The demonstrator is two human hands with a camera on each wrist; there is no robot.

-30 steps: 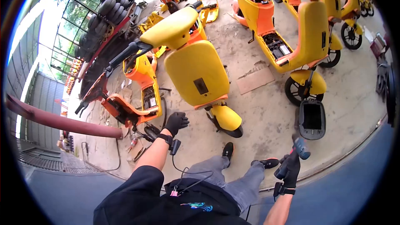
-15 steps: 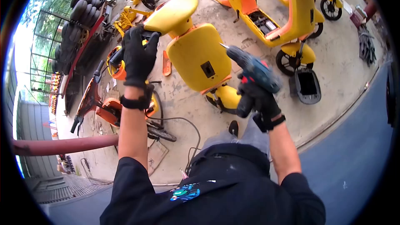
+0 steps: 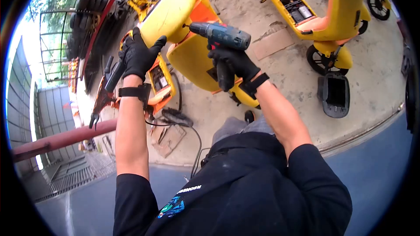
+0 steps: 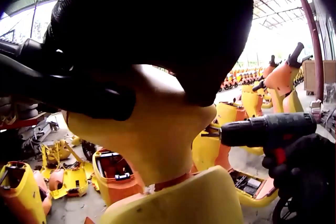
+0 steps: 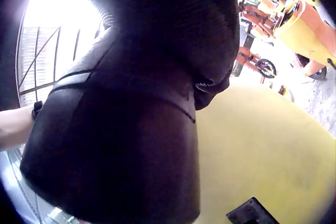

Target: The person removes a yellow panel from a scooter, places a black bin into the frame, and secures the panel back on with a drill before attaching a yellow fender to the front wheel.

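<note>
Left hand [image 3: 139,56] gripping handlebar [image 4: 58,87] of one yellow scooter [image 3: 192,59]; right hand [image 3: 232,64] gripping one cordless drill [image 3: 223,35], pointing at scooter's head.

The scooter [image 3: 173,13] under both hands is bright yellow, with orange trim at its neck and a small black square on its front panel. The left hand [image 3: 139,54] and right hand [image 3: 232,63] wear plain black gloves and black wrist straps. The drill [image 3: 223,35] is dark teal-blue with black parts and a red trigger. The handlebar grip [image 3: 114,75] left of the scooter is black. The floor [image 3: 288,74] is pale grey-beige concrete. The basket [image 3: 336,96] right of the scooter is dark grey. The shirt [image 3: 245,183] is black with a teal-green print.
</note>
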